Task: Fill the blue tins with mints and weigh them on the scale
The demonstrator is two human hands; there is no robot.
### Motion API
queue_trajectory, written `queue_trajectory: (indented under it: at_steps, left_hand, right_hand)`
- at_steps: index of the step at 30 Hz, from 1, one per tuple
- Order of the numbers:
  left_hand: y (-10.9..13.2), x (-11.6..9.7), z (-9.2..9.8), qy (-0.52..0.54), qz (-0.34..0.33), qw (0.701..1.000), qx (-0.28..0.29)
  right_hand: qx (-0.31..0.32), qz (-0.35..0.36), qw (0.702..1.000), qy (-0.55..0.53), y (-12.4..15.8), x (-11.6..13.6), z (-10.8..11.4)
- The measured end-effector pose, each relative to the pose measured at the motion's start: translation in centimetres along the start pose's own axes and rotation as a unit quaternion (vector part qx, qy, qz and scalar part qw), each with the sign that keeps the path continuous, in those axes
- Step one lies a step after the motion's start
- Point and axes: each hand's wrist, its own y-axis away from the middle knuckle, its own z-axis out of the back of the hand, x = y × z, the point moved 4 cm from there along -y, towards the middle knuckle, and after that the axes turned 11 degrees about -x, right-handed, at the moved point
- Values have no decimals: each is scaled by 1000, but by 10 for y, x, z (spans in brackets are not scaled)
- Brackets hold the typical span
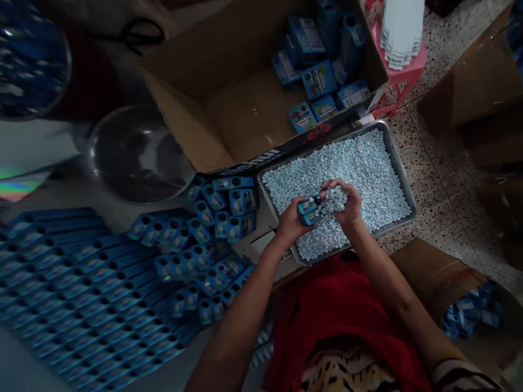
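Note:
Over a metal tray filled with small pale blue and white candies, my left hand grips small blue boxes near the tray's left part. Their open ends face right. My right hand is cupped around a heap of candies just beside those ends. Some candies lie between the hand and the boxes. How many boxes I hold is hard to tell. Left of the tray, several small blue boxes with round holes lie in loose groups.
Behind the tray stands a large cardboard box with blue boxes inside. A steel bowl and rows of blue boxes are at left. A pink stool holds white sheets. Another carton is at right.

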Motion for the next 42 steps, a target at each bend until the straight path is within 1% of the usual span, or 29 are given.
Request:
queue_trajectory:
  at_steps: [3,7,10,12,16,22,24,25,26,27,28,29,30,31,32,33,34,35,36,37,38,39,40,42]
  left_hand:
    - [2,-5,3,-5,5,1000,-18]
    - [7,-19,13,-12,9,998,-68]
    - [8,-30,14,-7,4,997,-73]
    - [7,-33,13,-4,11,998,-69]
    - [3,-33,11,5,9,998,-64]
    - [4,-23,9,1,25,996,-88]
    - [4,-20,11,2,31,994,-105]
    - [3,-18,12,3,30,993,-112]
    - [2,-16,14,7,26,993,-114]
    - [2,-14,16,12,18,994,-111]
    - [1,-13,19,16,8,994,-106]
    - [1,-11,22,18,0,994,-104]
    - [1,-9,25,16,-7,994,-105]
    - [2,-7,28,15,-13,994,-106]
    - [3,-5,31,14,-18,994,-103]
    - [4,-3,33,13,-22,995,-99]
    - [5,-2,34,12,-23,995,-94]
    - [6,0,37,8,-19,995,-93]
    - [7,3,39,0,-11,995,-97]
    - [7,5,43,-13,-1,994,-104]
    - [8,7,46,-29,8,993,-110]
    - [8,9,49,-44,15,993,-112]
    - [7,10,52,-57,18,992,-109]
    - [7,12,55,-73,11,993,-95]
  right_hand:
    - [10,34,999,-4,3,3,-10]
    - [41,88,995,19,13,18,-32]
    - [56,127,990,28,20,30,-43]
    - [55,143,987,40,22,35,-45]
    - [57,135,984,103,24,37,-43]
    - [79,148,971,169,34,24,-43]
    - [80,161,965,189,39,23,-35]
    - [65,172,962,200,40,24,-25]
    - [37,190,957,217,41,28,-11]
    - [-6,212,945,249,42,31,8]
    - [-58,237,923,296,43,35,30]
    - [-109,262,888,363,43,36,53]
    - [-155,283,834,448,43,35,74]
    - [-179,293,780,522,42,30,92]
    - [-176,292,742,577,39,20,106]
    - [-166,290,711,619,35,7,114]
    - [-150,288,687,650,29,-7,118]
    - [-136,286,672,670,22,-20,117]
    - [-130,287,663,680,15,-31,113]
    - [-129,287,662,681,6,-39,107]
    - [-137,284,671,671,-3,-43,101]
    - [-151,277,691,650,-12,-43,95]
    - [-169,265,725,613,-21,-41,90]
    - [-205,213,827,479,-34,-35,85]
